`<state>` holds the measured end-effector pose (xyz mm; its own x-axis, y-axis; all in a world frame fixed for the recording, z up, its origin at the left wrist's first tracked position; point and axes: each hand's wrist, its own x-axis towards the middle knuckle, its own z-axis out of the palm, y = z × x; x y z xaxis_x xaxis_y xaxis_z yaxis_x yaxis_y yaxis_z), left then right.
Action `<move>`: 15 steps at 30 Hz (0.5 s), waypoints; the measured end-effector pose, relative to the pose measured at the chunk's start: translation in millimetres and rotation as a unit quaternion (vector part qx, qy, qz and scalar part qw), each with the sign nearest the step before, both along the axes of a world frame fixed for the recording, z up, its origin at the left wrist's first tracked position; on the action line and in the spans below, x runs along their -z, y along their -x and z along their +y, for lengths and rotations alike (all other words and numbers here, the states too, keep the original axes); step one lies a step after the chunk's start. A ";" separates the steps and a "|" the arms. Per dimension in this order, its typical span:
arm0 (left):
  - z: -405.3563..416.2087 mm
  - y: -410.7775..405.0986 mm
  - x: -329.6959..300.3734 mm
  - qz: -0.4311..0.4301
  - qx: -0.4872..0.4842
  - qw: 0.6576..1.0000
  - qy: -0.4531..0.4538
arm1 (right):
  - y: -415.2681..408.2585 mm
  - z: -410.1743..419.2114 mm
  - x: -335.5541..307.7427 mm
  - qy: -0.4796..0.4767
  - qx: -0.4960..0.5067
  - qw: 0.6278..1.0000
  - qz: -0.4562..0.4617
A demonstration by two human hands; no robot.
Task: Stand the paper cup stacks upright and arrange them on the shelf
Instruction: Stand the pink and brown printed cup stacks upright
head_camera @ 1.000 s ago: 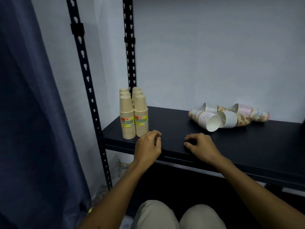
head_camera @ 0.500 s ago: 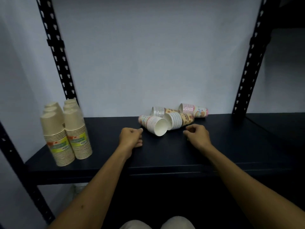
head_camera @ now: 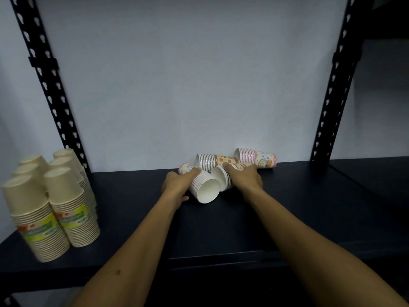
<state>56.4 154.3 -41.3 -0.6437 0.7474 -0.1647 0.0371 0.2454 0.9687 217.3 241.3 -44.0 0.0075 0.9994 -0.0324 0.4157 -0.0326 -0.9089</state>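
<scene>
The person's left hand (head_camera: 178, 185) is wrapped around the near pink-patterned stack (head_camera: 202, 187), fingers curled over its top side and thumb low by the shelf (head_camera: 298, 209); this stack lies on its side with its white open mouth facing the camera. Just to the right of that grip, touching the held stack, the right hand (head_camera: 246, 178) lies over a second toppled stack (head_camera: 222, 177), fingers curled around its body, so both hands appear to have a hold on their stacks. Neither stack looks lifted yet; both seem to rest on the shelf.

Behind the two hands, close to the wall (head_camera: 177, 85), two more patterned stacks remain on their sides: an orange-patterned stack (head_camera: 215, 161) directly behind the left-hand grip, and a pink rainbow stack (head_camera: 256, 157) behind and to the right of the right hand.

Well off to the left of both grips, the plain beige cup stacks (head_camera: 53, 202) stand mouth-down in a tidy cluster beside the black upright post (head_camera: 47, 85), so that part looks finished.

Judging from this, about half the work remains: four patterned stacks are not yet upright, with the first two just being taken in hand.
</scene>
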 end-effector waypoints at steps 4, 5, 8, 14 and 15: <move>-2.1 -3.0 0.5 -0.067 0.033 0.995 -0.062 | 5.4 -0.4 5.5 -0.012 -0.017 0.982 0.187; -5.8 -4.2 -0.3 -0.075 0.042 0.993 -0.081 | 5.4 -1.9 8.6 -0.023 -0.023 0.973 0.230; -18.0 -7.5 1.3 -0.053 0.026 0.987 -0.147 | 2.9 -14.5 15.6 -0.083 -0.036 0.960 0.266; -39.8 -11.0 14.1 0.123 0.012 0.964 -0.236 | -9.1 -45.3 24.1 -0.232 -0.071 0.957 0.158; -43.1 -11.3 17.2 0.163 0.019 0.957 -0.241 | -12.2 -50.1 24.8 -0.266 -0.082 0.952 0.124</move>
